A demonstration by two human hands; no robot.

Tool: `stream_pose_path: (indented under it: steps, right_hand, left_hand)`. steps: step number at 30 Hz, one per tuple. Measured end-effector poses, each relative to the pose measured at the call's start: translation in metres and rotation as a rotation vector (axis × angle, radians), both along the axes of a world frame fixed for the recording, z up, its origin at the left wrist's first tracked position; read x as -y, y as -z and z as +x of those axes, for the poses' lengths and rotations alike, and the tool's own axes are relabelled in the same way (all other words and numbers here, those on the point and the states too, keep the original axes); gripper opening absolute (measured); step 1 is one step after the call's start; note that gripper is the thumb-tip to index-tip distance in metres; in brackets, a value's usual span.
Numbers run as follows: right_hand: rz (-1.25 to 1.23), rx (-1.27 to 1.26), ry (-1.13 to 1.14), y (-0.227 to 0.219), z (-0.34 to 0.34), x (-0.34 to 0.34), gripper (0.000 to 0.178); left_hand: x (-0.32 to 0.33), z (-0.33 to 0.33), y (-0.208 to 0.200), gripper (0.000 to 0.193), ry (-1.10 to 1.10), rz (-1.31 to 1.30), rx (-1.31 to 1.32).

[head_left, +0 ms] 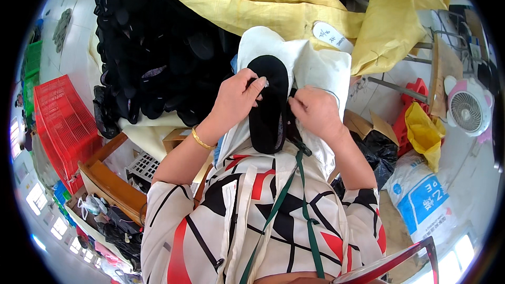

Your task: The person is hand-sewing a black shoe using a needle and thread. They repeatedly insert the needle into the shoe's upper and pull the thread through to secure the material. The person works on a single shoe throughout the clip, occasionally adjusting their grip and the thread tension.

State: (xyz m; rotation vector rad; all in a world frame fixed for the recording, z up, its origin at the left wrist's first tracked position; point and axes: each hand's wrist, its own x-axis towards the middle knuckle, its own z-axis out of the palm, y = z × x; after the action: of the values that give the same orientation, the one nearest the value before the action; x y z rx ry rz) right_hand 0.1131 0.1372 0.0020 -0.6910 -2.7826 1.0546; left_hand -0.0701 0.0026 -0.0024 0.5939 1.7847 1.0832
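Observation:
A long black cloth shoe [269,126] lies lengthwise over the white cloth [321,71] on my lap, its rounded end away from me. My left hand [236,100], with a gold bangle at the wrist, pinches the shoe's left edge; a small shiny spot shows at the thumb tip. On the other side my right hand [318,113] is closed, its thumb and curled fingers close by the shoe's right edge. Whatever sits between those right fingertips is hidden or too small to make out. A green cord [301,171] hangs from my neck down to the lap.
A big heap of black shoes [152,47] fills the left side. Yellow woven sacks [389,26] and a white sole-shaped piece [331,37] lie beyond my lap. Red crates [66,126] and a wooden frame [113,179] stand left; a fan [466,110] and a plastic sack [421,194] are right.

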Motion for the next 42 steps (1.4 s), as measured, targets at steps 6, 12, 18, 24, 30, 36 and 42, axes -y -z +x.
stream_pose_path:
  steps: [6, 12, 18, 24, 30, 36, 42]
  right_hand:
    - [-0.209, -0.175, 0.237, 0.008, 0.002, -0.005, 0.023]
    - [-0.097, 0.042, 0.055, 0.044, 0.005, 0.013, 0.034]
    - [0.327, 0.141, 0.057, 0.032, 0.012, -0.021, 0.035]
    - [-1.112, -0.824, 0.635, 0.023, -0.038, 0.002, 0.043]
    - [-1.820, -0.888, 0.822, 0.017, -0.022, 0.029, 0.040]
    - [-1.734, -0.933, 0.696, 0.008, 0.014, 0.059, 0.043]
    - [-1.668, -1.002, 0.508, 0.025, 0.007, 0.047, 0.032]
  left_hand:
    - [-0.002, -0.001, 0.008, 0.026, -0.050, -0.081, 0.125]
    - [-0.006, 0.001, 0.009, 0.027, -0.061, -0.078, 0.110]
    - [-0.008, -0.003, 0.010, 0.028, -0.083, -0.113, 0.164]
    - [-0.018, 0.000, 0.007, 0.029, -0.063, -0.105, 0.059]
    - [-0.018, -0.003, 0.019, 0.027, -0.076, -0.030, -0.031]
    - [-0.013, -0.008, 0.032, 0.025, -0.084, 0.006, -0.073]
    - [-0.010, -0.021, 0.048, 0.023, -0.035, 0.089, -0.012]
